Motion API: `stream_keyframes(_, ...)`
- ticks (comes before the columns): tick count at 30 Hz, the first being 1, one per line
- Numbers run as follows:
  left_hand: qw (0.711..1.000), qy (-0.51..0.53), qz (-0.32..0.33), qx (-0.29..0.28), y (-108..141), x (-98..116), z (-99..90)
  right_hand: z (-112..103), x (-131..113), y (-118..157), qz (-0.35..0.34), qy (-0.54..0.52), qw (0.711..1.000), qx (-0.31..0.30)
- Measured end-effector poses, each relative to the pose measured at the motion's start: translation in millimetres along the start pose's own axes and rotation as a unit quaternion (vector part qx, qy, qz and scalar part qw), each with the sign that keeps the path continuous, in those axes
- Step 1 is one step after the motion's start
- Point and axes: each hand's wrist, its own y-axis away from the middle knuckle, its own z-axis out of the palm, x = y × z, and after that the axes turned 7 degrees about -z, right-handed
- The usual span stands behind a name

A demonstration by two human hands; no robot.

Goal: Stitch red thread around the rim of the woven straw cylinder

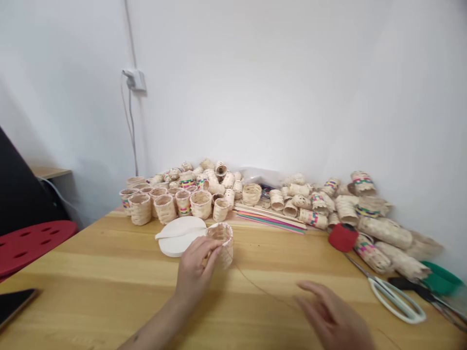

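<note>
My left hand (197, 266) pinches the near rim of a small woven bamboo basket (226, 245), which stands upright on the table. A thin brown thread (255, 284) runs from the basket's rim down to the right. My right hand (328, 316), somewhat blurred, is closed around this thread at the lower right; the thread's tail shows again beyond it. Behind my left hand lies a round white disc (178, 241) with a pale strip (180, 232) across it, close beside the basket.
Several upright woven baskets (140, 210) stand at the back left, with piled woven tubes (386, 231) along the wall. Coloured strips (272, 219) lie at the back. White-handled scissors (396, 301), a red pincushion-like object (343, 237) and a green bowl (441, 278) are at right. A dark phone-like slab (14, 306) lies at left.
</note>
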Motion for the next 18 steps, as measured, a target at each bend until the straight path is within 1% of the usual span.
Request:
stream_keyframes(3, 1.0, -0.004, 0.03, 0.0, 2, 1, -0.5, 40, -20, -36, -0.015, -0.089, 0.993, -0.077)
stream_keyframes(6, 0.998, -0.016, 0.057, -0.002, 2, 0, -1.6, 72, -35, -67, 0.047, -0.193, 0.969, -0.15)
stream_keyframes(9, 0.996, -0.042, 0.083, -0.001, 1, -1, -1.9, 89, -38, -80, 0.132, -0.312, 0.925, -0.174)
stream_keyframes(11, 0.994, -0.06, 0.094, 0.0, 1, 0, -1.4, 94, -37, -81, 0.151, -0.366, 0.903, -0.166)
stream_keyframes(12, 0.993, -0.066, 0.096, 0.0, 0, 0, -0.8, 95, -36, -80, 0.142, -0.374, 0.903, -0.157)
stream_keyframes(13, 0.993, -0.068, 0.095, -0.001, 0, -1, 0.0, 95, -37, -80, 0.12, -0.367, 0.911, -0.146)
stream_keyframes(14, 0.994, -0.069, 0.09, 0.0, 0, -1, 1.0, 95, -38, -79, 0.083, -0.347, 0.925, -0.131)
stream_keyframes(16, 0.995, -0.07, 0.077, 0.005, 1, -3, 3.4, 93, -39, -78, -0.013, -0.291, 0.952, -0.096)
stream_keyframes(18, 0.995, -0.07, 0.063, 0.002, 2, -6, 5.6, 92, -39, -77, -0.098, -0.248, 0.961, -0.068)
